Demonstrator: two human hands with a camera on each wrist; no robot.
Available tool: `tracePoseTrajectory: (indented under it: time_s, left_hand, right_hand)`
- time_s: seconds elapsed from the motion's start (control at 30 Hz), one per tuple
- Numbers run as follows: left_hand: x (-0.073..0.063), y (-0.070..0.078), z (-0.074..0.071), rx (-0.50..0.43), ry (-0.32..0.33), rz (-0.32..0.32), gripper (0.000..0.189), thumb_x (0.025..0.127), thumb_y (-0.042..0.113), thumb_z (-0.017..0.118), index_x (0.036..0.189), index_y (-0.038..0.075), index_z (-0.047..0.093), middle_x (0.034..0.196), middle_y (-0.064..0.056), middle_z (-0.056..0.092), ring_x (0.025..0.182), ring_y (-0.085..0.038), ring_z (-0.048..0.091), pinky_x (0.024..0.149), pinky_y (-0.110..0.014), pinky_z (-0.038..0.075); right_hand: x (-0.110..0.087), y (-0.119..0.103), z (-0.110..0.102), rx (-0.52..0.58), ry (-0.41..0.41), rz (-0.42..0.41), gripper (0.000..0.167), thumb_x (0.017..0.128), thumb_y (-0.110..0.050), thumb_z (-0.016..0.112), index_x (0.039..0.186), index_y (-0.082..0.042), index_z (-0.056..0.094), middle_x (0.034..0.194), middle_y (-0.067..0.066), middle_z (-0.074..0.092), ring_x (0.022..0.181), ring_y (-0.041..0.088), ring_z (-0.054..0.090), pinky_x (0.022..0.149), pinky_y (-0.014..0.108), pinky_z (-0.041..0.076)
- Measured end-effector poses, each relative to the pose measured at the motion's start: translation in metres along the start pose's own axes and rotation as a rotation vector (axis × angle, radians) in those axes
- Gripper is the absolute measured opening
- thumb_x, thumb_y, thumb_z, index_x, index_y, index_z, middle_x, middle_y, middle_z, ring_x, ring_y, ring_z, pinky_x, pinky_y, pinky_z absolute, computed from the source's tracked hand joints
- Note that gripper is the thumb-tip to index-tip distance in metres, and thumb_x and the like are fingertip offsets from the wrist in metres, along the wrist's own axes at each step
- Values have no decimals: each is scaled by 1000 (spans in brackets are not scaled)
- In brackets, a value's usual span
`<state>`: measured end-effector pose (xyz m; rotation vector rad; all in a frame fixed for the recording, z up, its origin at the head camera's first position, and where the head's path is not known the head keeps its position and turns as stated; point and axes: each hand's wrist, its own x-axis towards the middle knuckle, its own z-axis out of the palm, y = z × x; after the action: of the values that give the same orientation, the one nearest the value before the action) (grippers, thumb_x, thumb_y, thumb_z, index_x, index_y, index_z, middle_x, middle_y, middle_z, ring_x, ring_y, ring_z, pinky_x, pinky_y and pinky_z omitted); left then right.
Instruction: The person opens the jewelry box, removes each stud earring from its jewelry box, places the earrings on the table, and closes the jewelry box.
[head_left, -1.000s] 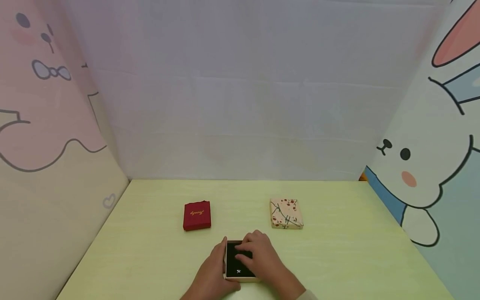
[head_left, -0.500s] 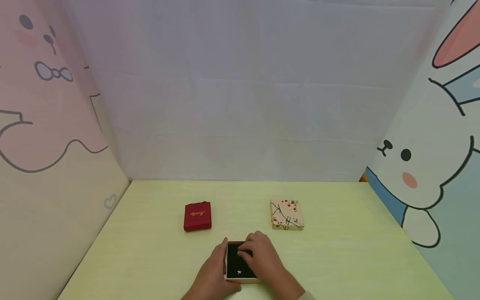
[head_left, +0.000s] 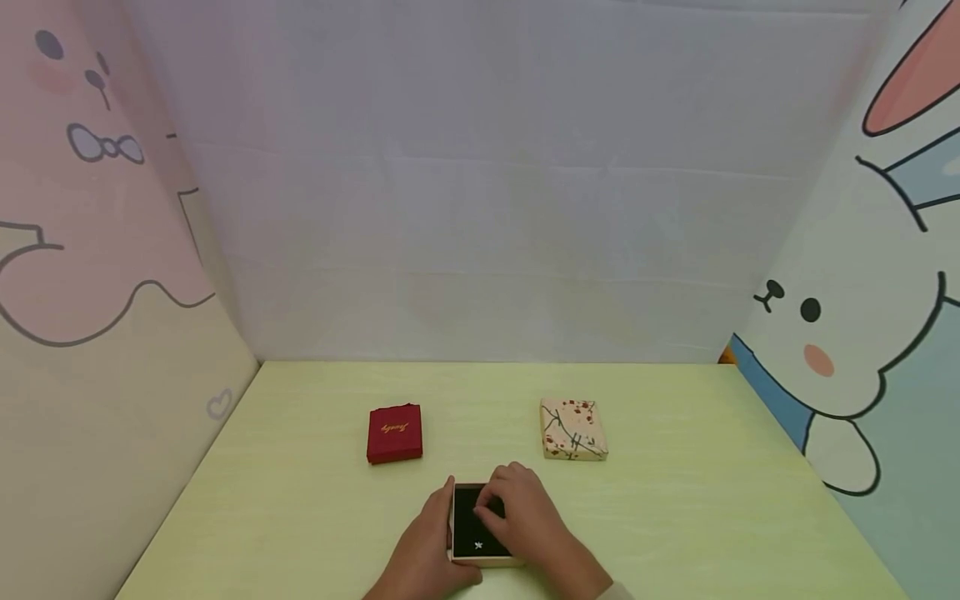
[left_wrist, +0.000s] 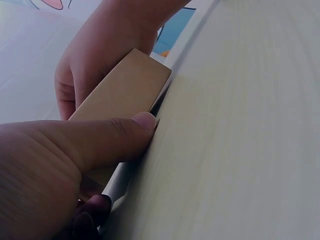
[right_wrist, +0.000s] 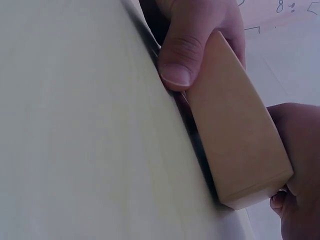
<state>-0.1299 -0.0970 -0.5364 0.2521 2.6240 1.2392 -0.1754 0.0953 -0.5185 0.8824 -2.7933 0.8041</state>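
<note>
In the head view a small open box [head_left: 489, 562] with a black insert [head_left: 467, 521] lies near the table's front. My left hand [head_left: 429, 537] grips its left side, with the thumb along the front wall; the left wrist view shows this thumb [left_wrist: 120, 135] against the tan side. A small silvery star-shaped ornament [head_left: 478, 545] sits at the insert's near left. Over the insert's right part, my right hand [head_left: 525, 517] brings thumb and index fingertips together at a tiny silvery piece, which they almost wholly hide. The right wrist view shows the right hand [right_wrist: 305, 150] beyond the box wall.
A dark red box [head_left: 394, 433] with gold lettering lies farther back on the left. Farther back on the right is a cream box lid [head_left: 573, 429] with a floral branch print. Printed cloth walls stand around the pale table [head_left: 712, 483].
My right thumb and index finger have closed together from a wider gap above the insert. The left hand and box have stayed in place.
</note>
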Motion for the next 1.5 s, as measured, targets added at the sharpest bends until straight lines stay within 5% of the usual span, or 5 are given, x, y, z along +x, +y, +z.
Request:
tracePoseTrajectory:
  time_s: [1.07, 1.5]
  left_hand:
    - [2, 0, 1, -29, -10, -19, 127, 65, 36, 99, 161, 0, 23, 149, -14, 46, 119, -27, 52, 100, -55, 48]
    - [-1, 1, 1, -48, 11, -15, 128, 63, 32, 100, 160, -1, 24, 144, -12, 48, 104, -20, 54, 93, -46, 52]
  right_hand:
    - [-5, 3, -14, 136, -50, 58, 13, 94, -27, 77, 85, -31, 70, 87, -22, 54, 88, 4, 51, 86, 37, 49]
    - [-17, 19, -47, 101, 54, 149, 18, 92, -22, 80, 82, -31, 68, 85, -23, 54, 92, 9, 55, 83, 37, 49]
